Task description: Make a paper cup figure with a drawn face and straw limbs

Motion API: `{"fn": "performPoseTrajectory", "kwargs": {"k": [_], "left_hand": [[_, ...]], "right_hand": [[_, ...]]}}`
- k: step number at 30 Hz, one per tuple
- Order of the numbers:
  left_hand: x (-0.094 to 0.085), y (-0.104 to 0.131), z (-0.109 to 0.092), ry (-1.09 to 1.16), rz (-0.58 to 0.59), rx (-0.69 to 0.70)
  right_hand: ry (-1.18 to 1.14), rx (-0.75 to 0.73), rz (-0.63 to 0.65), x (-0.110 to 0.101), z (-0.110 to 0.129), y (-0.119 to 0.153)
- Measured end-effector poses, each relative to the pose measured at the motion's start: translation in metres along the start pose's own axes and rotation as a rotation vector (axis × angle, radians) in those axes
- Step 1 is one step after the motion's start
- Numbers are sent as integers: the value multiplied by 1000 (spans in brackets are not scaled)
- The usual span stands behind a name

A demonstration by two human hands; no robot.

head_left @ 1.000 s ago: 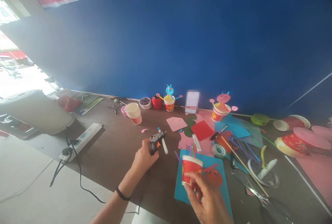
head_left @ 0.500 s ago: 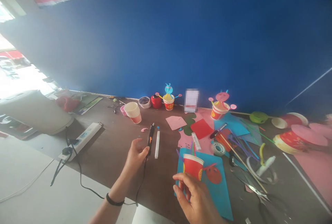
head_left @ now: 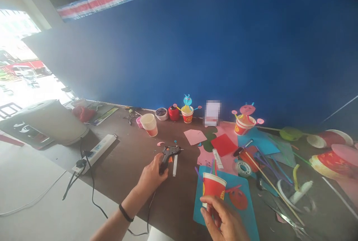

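My left hand [head_left: 153, 174] is wrapped round the handle of a black glue gun [head_left: 171, 152], whose nozzle points right over the dark table. Just below the nozzle lies a white stick [head_left: 175, 165]. My right hand [head_left: 222, 215] is in front of a red paper cup [head_left: 214, 185], thumb and fingers apart and nothing seen between them; whether it touches the cup is unclear. Coloured stems stand in the cup, which rests on a blue sheet [head_left: 247, 215]. Beside it on the sheet is a red round cutout [head_left: 238, 199].
A power strip [head_left: 95, 153] with black cords lies left. Stacked cups [head_left: 149, 124] and two decorated cups [head_left: 187, 114] [head_left: 245, 123] stand at the back. Tape [head_left: 244, 168], scissors [head_left: 288, 218], a wooden stick and coloured papers lie right.
The glue gun has turned from upright to lying sideways, nozzle to the right, and my left hand has closed round its handle. The view has shifted, moving the table items slightly right and down.
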State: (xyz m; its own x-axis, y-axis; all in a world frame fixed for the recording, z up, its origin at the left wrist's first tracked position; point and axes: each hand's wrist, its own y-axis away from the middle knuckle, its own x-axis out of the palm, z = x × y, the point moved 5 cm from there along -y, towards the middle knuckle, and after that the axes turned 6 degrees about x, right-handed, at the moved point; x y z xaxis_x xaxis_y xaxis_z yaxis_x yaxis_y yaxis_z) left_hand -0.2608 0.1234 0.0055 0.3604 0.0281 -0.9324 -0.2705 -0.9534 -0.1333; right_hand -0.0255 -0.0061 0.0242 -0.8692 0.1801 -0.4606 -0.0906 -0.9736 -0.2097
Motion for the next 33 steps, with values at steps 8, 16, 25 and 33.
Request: {"fn": "performPoseTrajectory", "kwargs": {"k": [8, 16, 25, 33], "left_hand": [[3, 1, -2, -170, 123, 79], [-4, -9, -1, -165, 148, 52], [-28, -6, -26, -7, -108, 201], [-93, 33, -90, 410, -236, 467]], "right_hand": [[-41, 51, -64, -18, -10, 2], [-27, 99, -219, -60, -12, 12], [184, 73, -367, -116, -29, 25], [321, 204, -468, -138, -62, 52]]}}
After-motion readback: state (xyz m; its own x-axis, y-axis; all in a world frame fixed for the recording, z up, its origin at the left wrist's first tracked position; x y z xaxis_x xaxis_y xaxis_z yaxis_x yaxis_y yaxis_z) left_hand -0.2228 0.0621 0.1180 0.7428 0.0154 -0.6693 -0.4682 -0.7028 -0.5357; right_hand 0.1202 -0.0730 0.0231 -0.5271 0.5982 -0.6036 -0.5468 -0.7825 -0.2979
